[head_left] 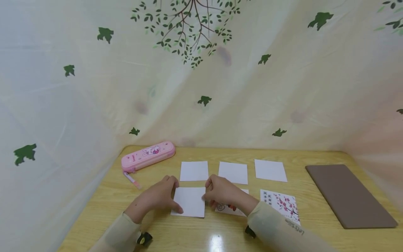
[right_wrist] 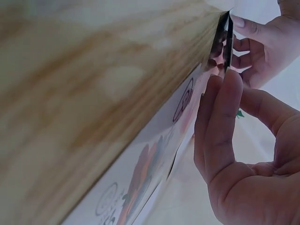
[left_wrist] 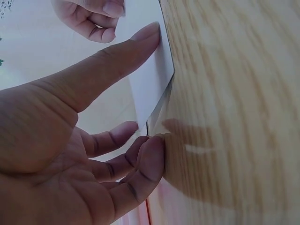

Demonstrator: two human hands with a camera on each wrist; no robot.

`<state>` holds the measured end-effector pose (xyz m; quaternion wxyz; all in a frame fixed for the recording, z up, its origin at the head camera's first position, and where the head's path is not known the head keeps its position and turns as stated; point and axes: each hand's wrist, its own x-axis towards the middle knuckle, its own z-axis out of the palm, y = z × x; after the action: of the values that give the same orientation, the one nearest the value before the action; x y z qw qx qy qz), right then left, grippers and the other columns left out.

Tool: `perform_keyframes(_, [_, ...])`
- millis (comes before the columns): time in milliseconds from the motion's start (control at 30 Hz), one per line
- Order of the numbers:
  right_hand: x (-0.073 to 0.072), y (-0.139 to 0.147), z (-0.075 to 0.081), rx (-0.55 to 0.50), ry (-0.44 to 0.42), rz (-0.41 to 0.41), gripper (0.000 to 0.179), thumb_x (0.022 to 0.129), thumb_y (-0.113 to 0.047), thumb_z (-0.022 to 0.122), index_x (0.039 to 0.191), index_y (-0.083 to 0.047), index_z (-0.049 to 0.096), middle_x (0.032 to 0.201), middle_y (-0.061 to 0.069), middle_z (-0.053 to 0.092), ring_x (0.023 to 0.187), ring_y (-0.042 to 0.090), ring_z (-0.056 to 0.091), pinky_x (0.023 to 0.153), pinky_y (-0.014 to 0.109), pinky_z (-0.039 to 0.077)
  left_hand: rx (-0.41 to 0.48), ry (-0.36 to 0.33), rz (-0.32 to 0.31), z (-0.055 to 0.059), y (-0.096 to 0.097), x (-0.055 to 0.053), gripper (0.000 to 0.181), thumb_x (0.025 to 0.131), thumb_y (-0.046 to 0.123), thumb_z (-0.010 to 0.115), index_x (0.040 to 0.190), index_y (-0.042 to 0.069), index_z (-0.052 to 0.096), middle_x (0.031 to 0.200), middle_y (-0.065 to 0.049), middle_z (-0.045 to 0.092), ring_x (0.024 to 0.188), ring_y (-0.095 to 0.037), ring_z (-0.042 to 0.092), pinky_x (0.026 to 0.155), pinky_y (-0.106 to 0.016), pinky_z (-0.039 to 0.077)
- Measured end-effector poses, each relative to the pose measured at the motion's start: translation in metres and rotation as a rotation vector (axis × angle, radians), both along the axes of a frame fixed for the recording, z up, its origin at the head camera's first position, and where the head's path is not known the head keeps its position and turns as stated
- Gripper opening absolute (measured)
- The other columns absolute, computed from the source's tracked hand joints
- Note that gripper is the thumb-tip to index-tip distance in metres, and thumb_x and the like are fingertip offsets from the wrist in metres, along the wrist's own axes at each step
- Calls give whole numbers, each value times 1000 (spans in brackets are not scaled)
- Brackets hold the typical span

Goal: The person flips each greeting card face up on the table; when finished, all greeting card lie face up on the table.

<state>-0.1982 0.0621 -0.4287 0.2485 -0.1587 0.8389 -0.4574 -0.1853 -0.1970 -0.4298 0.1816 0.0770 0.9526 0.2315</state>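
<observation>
A square white card (head_left: 190, 202) lies between my two hands at the front of the table, blank side up. My left hand (head_left: 157, 196) holds it by the left side, the thumb (left_wrist: 140, 40) across its face and the other fingers near its far left corner. At the right edge, my right hand (head_left: 223, 191) pinches the card between thumb and fingers. The right wrist view shows the card almost edge-on, with a dark, coloured underside (right_wrist: 219, 49). Partly hidden under my right forearm is a picture card (head_left: 231, 209) with a heart drawing and red shapes.
Three blank white cards (head_left: 194, 171) form a row behind. A blossom-branch card with writing (head_left: 281, 205) lies on the right. Beyond it is a brown board (head_left: 349, 196). At the back left sits a pink pencil case (head_left: 148, 156) with a small tag (head_left: 132, 179). A printed curtain (head_left: 239, 87) surrounds the table.
</observation>
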Motion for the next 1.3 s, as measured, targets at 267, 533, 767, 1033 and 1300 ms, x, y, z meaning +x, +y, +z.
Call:
perform_keyframes(267, [3,1,-4,-58,-26,5,32,96,-7,76,114,0,50,80,13,67,61,21,70,59,35,64,87,14,8,-1,0,3,75,72,33,101,122,9,52,104,-6,59,93,-21,56,84,-39,52])
perform_keyframes(533, [5,2,-5,-121,-62,-8,26,100,-7,71,114,-1,49,91,14,68,66,20,71,63,36,65,170,31,77,-3,-3,4,67,79,27,97,123,10,49,95,-5,61,79,-19,56,68,-30,45])
perform_keyframes(767, [5,2,-4,-173,-102,-22,23,103,-6,66,115,-1,48,90,17,71,69,19,72,67,34,65,235,51,101,2,-4,5,60,83,20,93,123,7,51,96,-5,59,79,-17,54,67,-27,45])
perform_keyframes(1033, [6,2,0,-211,-137,-56,20,104,-6,65,116,-1,49,96,17,67,73,22,73,71,37,67,257,90,132,7,-2,8,55,86,19,91,123,6,52,96,-5,60,76,-16,53,62,-25,43])
perform_keyframes(1300, [5,9,7,-230,-106,-93,23,105,-7,65,120,2,50,101,15,65,76,24,74,77,40,68,342,76,156,14,-2,8,48,92,19,86,124,8,52,103,-5,61,84,-16,61,66,-27,52])
